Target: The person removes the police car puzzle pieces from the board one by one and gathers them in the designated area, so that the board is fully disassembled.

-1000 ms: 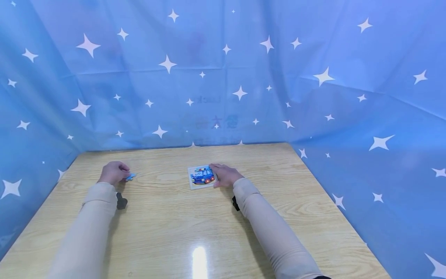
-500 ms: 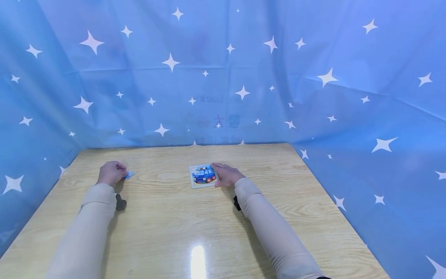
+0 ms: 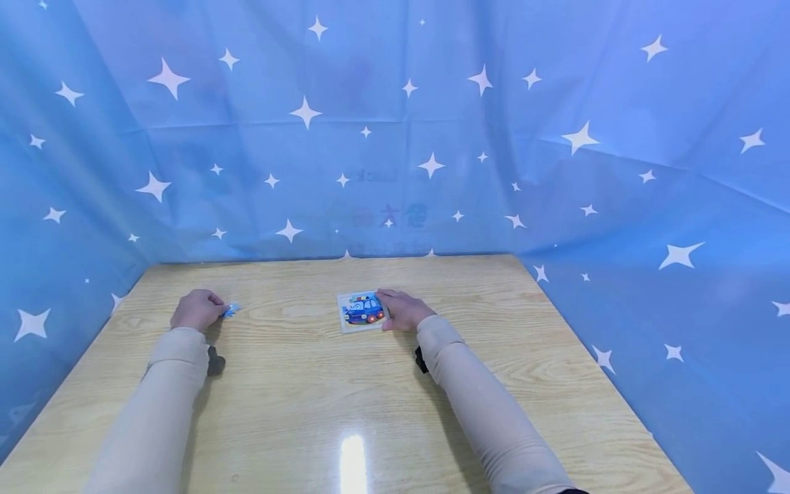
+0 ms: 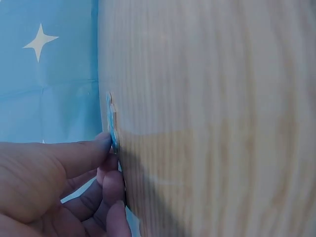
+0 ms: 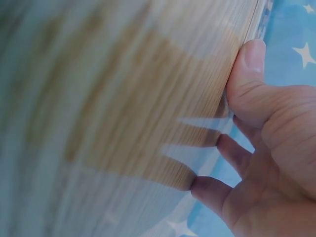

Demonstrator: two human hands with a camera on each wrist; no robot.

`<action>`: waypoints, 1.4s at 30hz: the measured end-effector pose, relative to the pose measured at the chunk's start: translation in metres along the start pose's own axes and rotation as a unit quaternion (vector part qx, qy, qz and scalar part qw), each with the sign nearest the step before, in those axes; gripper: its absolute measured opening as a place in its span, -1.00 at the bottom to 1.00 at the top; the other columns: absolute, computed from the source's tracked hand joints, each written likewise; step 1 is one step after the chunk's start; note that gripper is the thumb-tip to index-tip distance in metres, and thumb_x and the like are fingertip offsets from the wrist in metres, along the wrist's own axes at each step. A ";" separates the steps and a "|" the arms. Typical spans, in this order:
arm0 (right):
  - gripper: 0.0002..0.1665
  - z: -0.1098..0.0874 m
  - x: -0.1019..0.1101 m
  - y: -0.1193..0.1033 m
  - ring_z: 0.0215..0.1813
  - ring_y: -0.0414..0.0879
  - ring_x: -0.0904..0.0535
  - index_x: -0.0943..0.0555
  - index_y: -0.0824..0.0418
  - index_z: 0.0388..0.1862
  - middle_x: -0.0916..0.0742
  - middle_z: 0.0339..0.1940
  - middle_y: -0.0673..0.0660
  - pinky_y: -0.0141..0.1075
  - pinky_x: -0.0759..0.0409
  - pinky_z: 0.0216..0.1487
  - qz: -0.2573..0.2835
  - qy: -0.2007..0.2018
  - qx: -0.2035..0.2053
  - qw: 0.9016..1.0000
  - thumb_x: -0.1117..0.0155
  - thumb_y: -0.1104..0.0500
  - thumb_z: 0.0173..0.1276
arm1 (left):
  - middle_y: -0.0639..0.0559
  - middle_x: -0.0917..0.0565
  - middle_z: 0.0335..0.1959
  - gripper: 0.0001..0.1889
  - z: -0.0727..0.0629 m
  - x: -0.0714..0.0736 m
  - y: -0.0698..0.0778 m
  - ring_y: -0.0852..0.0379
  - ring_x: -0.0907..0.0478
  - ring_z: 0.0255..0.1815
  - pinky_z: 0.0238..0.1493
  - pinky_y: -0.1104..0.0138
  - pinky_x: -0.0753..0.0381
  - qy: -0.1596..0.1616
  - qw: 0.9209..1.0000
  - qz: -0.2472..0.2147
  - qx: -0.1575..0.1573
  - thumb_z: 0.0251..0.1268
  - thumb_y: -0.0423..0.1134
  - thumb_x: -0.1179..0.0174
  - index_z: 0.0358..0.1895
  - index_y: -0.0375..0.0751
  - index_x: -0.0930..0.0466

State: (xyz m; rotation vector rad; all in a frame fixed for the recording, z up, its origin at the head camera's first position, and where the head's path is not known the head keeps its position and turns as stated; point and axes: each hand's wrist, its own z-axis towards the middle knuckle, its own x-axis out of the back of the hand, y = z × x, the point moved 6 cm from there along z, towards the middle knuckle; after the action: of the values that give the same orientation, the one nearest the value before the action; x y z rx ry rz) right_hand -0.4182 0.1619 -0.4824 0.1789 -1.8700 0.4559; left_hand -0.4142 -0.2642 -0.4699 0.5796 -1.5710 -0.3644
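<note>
In the head view my left hand is at the left back of the table, pinching a small light-blue jigsaw piece between thumb and fingertips. The left wrist view shows the piece edge-on, close over the wood, with the thumb on its near face. A square picture puzzle of a blue cartoon car in a pale frame lies flat near the back middle. My right hand holds its right side, index finger at the far corner and thumb at the near one. The other right fingertips rest on the tabletop.
The light wood table stretches between the two arms. A blue curtain with white stars stands behind the table and along both sides. A bright light reflection shows near the front.
The head view has shifted slightly. The jigsaw piece has turned a little in my left fingers, while the left hand keeps its place. My right hand stays at the puzzle's right side.
</note>
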 end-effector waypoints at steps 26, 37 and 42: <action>-0.04 -0.004 0.002 -0.003 0.66 0.07 0.03 -0.02 0.05 0.69 -0.10 0.69 0.01 0.00 -0.11 0.56 0.002 0.004 0.008 1.000 -0.28 -0.04 0.48 | -0.42 -0.60 0.04 -0.48 0.006 -0.003 -0.006 -0.37 -0.52 0.03 -0.09 -0.09 -0.50 -0.056 0.997 0.025 -0.046 0.39 -0.01 -0.25 0.15 -0.39 -0.50; -0.04 -0.003 0.000 -0.003 0.66 0.06 0.03 -0.01 0.06 0.69 -0.10 0.69 0.00 -0.02 -0.10 0.57 -0.010 0.006 0.009 1.000 -0.27 -0.05 0.49 | -0.48 -0.52 0.14 -0.43 0.004 0.000 -0.010 -0.43 -0.47 0.09 -0.11 -0.10 -0.49 -0.041 0.998 0.046 -0.031 0.37 0.06 -0.25 0.14 -0.41 -0.47; -0.05 -0.004 0.000 -0.003 0.66 0.05 0.03 -0.01 0.05 0.69 -0.09 0.69 -0.01 -0.03 -0.11 0.57 -0.009 0.005 0.009 1.000 -0.26 -0.05 0.49 | -0.51 -0.49 0.19 -0.36 0.003 0.002 -0.010 -0.47 -0.45 0.13 -0.07 -0.13 -0.49 -0.041 0.998 0.038 -0.041 0.42 0.12 -0.19 0.21 -0.44 -0.44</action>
State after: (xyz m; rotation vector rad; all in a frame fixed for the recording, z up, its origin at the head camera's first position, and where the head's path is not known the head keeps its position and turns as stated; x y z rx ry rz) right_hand -0.4139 0.1609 -0.4806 0.2054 -1.8543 0.4607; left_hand -0.4156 -0.2742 -0.4739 0.4450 -1.6444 -0.3984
